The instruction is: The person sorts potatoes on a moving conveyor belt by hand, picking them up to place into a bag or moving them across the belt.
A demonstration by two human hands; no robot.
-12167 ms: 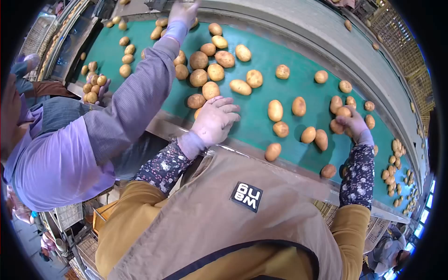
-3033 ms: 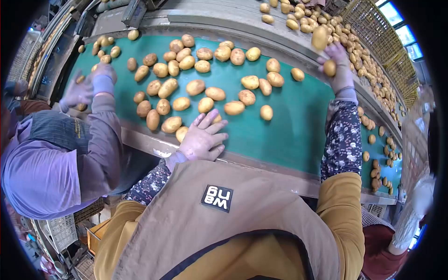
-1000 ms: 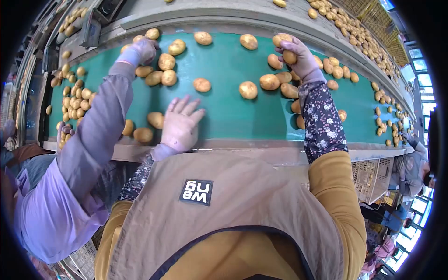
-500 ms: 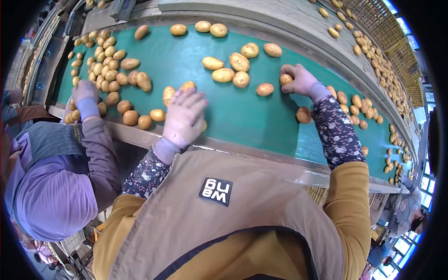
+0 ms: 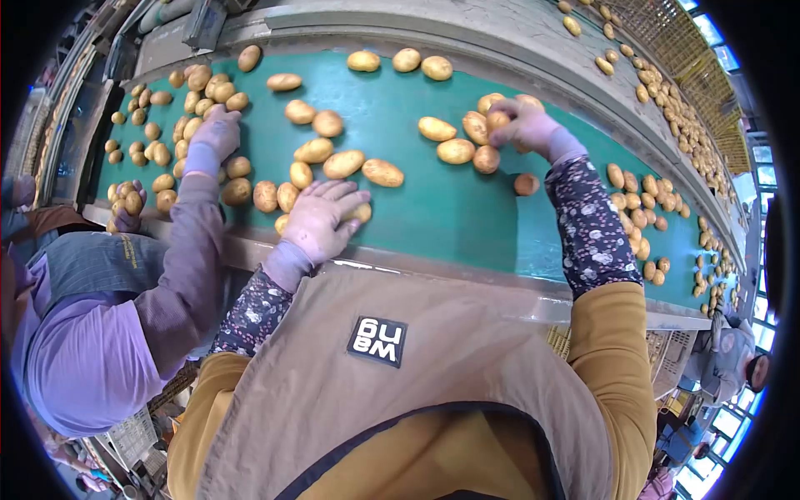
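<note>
Loose potatoes lie scattered on a green conveyor belt (image 5: 400,225). My left hand (image 5: 321,221) is palm down near the belt's front edge, its fingers apart. A potato (image 5: 360,213) shows beside its thumb, and others touch or lie near its fingertips; what is under the palm is hidden. Farther right, my right hand (image 5: 531,129) has its thumb and fingers around a potato (image 5: 498,121), above a small cluster of potatoes. Just to the left of that cluster lies an oblong potato (image 5: 437,128). A single potato (image 5: 526,184) rests below my right wrist.
To my left, a co-worker's hand (image 5: 218,133) reaches over a potato pile, and their other hand (image 5: 127,215) is by several potatoes at the edge. A metal rail (image 5: 433,279) runs along the belt's front. More potatoes (image 5: 646,204) lie to the right.
My right hand has moved slightly left with a potato in its fingers. My left hand has settled lower among the potatoes. Potatoes on the belt have shifted, and the co-worker's hand has reached farther in.
</note>
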